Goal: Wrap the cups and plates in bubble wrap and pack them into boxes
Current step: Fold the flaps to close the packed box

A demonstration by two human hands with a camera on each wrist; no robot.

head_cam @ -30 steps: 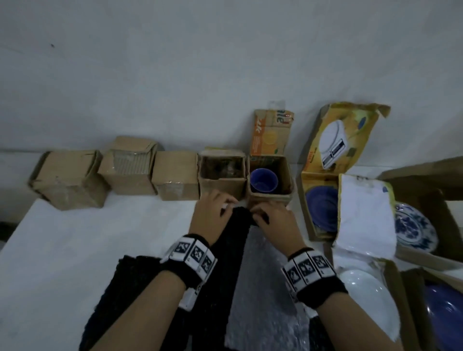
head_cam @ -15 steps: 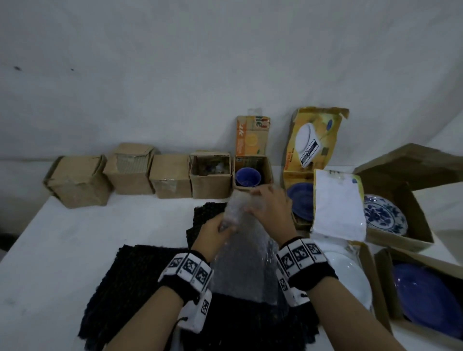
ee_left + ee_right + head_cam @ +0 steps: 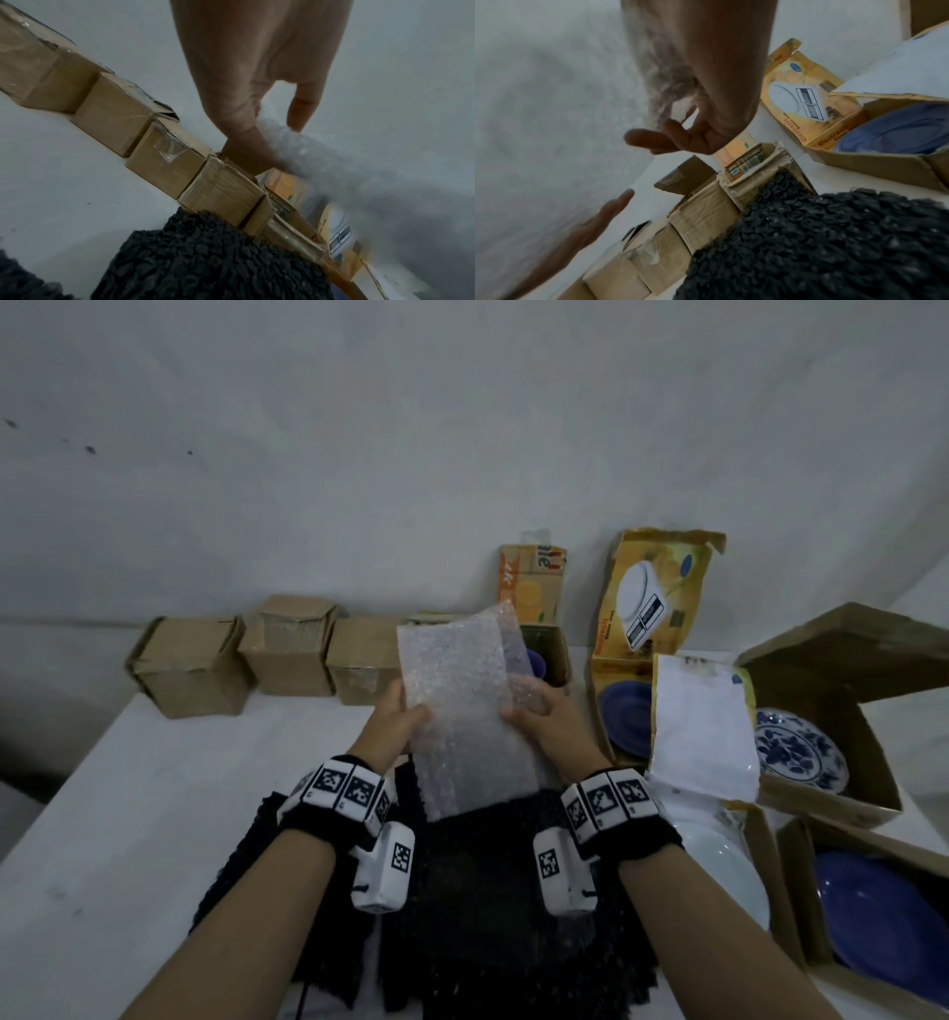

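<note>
At frame centre, the bubble wrap sheet (image 3: 464, 711), flat on the black mat (image 3: 488, 906) a second ago, is now raised, pinched by left hand (image 3: 398, 724) and right hand (image 3: 544, 719); wrapping can start.

Plain off-white wall (image 3: 411, 454) behind everything, kinda grubby with a few small dark specks up on the left side. The white table (image 3: 128, 814) butts right up against it, and there's a black nubbly mat (image 3: 488, 916) lying on the near part of the tabletop. Lighting's dim and flat, bit gloomy at the left edge past the table.
</note>
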